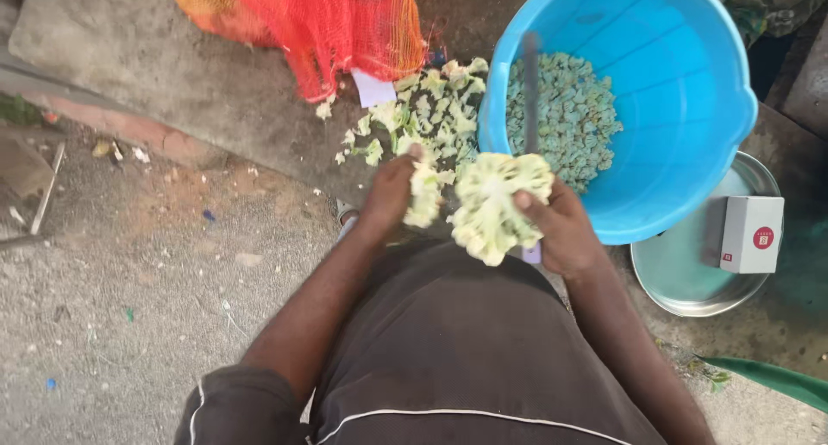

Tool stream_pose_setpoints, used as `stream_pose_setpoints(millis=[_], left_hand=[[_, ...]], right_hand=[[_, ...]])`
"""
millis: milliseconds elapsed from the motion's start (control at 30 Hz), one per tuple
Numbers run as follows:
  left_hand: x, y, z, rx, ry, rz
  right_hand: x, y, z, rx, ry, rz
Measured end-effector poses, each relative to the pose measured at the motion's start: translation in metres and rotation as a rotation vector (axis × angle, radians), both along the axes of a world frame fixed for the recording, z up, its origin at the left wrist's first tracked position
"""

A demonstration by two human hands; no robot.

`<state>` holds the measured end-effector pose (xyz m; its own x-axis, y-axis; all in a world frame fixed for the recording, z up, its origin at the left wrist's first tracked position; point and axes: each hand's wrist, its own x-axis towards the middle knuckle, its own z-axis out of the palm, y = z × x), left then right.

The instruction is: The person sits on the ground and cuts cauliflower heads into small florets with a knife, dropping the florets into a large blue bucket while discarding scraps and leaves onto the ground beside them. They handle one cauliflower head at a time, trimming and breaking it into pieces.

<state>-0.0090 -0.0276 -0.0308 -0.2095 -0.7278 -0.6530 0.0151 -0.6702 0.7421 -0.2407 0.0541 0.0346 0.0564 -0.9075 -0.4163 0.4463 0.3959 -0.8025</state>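
The concrete floor point(129, 264) filled the left and lower left of the frame, rough and grey, littered with small scraps. Across the bottom centre spread the person's dark shirt point(457, 359), edged with a thin white line.

At the upper right stood a big blue plastic tub point(681, 91), its bottom covered with small cut cauliflower florets point(573, 117). At the top centre lay a red net sack point(332, 22) with something orange inside, a white tag hanging at its lower edge. Below the tub, at the right edge, a round steel plate point(681, 281) sat on the floor, partly under the tub's rim, and carried a small white box point(752, 234) with a red mark.

Between the sack and the tub, on the floor, a loose pile of pale green trimmings point(431, 109) was heaped just beside the tub's left wall.

In the middle of the frame the right hand point(561, 229) held a cauliflower head point(493, 202), stem side up towards the camera, its fingers clamped around the far side with the thumb pressed on the cut face. The same hand seemed to grip a knife point(530, 100); its dark blade pointed up over the tub and a pale purple handle end showed below the palm.

The left hand point(388, 195), just left of the head, had its fingers closed on a smaller broken-off floret piece point(424, 195), touching or almost touching the main head.
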Motion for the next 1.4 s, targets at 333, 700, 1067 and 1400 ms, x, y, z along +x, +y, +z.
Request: stream_pose_setpoints(millis=[333, 700, 1067, 1400], left_hand=[[-0.026, -0.059, -0.010, -0.388, -0.410, -0.127], [-0.005, -0.001, 0.013, 0.098, 0.347, -0.398], [0.037, 0.033, -0.036, -0.346, -0.426, -0.003], [0.103, 0.058, -0.001, -0.152, 0.725, 0.487]], right_hand=[[-0.012, 0.007, -0.014, 0.056, 0.233, -0.206], [0.012, -0.015, -0.017, -0.161, 0.508, -0.003], [0.076, -0.074, 0.007, -0.673, 1.511, 0.336], [0.135, -0.147, -0.049, -0.429, 1.098, 0.286]])
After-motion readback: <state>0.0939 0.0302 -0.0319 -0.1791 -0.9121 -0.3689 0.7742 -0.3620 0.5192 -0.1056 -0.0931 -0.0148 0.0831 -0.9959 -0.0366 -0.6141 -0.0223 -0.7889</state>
